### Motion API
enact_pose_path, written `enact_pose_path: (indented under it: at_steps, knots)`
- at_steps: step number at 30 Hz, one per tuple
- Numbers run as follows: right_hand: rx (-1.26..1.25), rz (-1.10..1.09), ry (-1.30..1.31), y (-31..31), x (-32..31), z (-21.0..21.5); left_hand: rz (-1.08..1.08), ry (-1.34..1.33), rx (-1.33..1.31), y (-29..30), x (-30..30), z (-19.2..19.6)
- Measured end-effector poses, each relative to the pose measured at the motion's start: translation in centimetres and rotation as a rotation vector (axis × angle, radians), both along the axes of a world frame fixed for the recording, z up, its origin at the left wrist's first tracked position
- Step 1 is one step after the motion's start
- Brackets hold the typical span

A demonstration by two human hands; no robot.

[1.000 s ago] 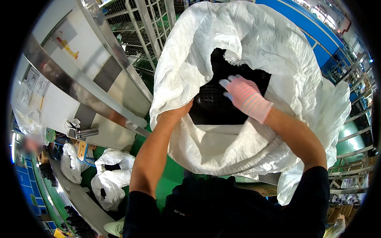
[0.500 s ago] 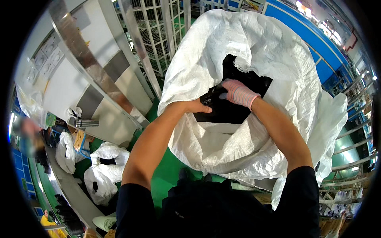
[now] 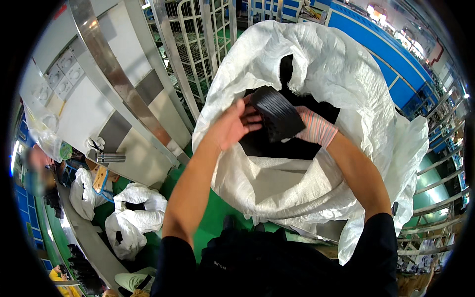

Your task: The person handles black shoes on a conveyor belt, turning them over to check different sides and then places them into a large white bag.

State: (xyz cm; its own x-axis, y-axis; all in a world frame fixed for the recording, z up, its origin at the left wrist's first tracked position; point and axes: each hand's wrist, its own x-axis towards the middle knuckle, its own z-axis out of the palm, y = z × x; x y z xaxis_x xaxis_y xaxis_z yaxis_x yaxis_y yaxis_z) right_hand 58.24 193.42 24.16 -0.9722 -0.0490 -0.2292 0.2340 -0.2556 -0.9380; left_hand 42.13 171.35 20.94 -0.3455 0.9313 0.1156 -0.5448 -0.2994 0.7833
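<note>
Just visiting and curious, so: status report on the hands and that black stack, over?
Left hand bare, touching black stack. Right hand, gloved, grips its far side. Stack held over open white sack. Nothing blocking.

A: What colour is the big sack (image 3: 341,89)?

B: White, a crinkled woven white, dark inside. The stack of ribbed pieces (image 3: 278,115) above its mouth is black.

A: And the hands?

B: The right hand (image 3: 312,129) wears a pink-and-white striped glove (faint stripes); the left hand (image 3: 231,123) is bare. The floor (image 3: 213,213) below the sack is green.
</note>
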Motion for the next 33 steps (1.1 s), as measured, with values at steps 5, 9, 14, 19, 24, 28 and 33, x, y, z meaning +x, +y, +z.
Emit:
enact_pose_path:
  at_steps: [5,9,14,19,24,28,33]
  knots:
    - [0.041,0.36,0.143,-0.9,1.5,-4.7,0.057,0.117,0.158,0.5,3.8,1.5]
    - [0.054,0.369,-0.104,-3.4,1.3,-1.0,0.321,0.048,-0.214,-3.1,4.5,3.7]
    - [1.41,0.121,-0.124,-3.1,-2.4,1.3,0.297,0.973,-0.973,-12.0,5.6,2.9]
    - [1.436,0.311,-0.132,-9.9,-5.9,-1.6,0.339,1.297,-1.058,-11.5,7.9,6.0]
    - [1.1,0.407,-0.317,-10.4,-9.9,-6.3,0.297,1.393,-1.102,-11.2,8.5,5.5]
    - [0.744,0.134,-0.365,-11.4,-7.9,-4.7,0.307,1.31,-1.106,-11.3,8.0,5.5]
    - [0.877,0.098,-0.214,-11.3,-7.4,-5.6,0.397,1.276,-1.085,-11.8,6.4,2.6]
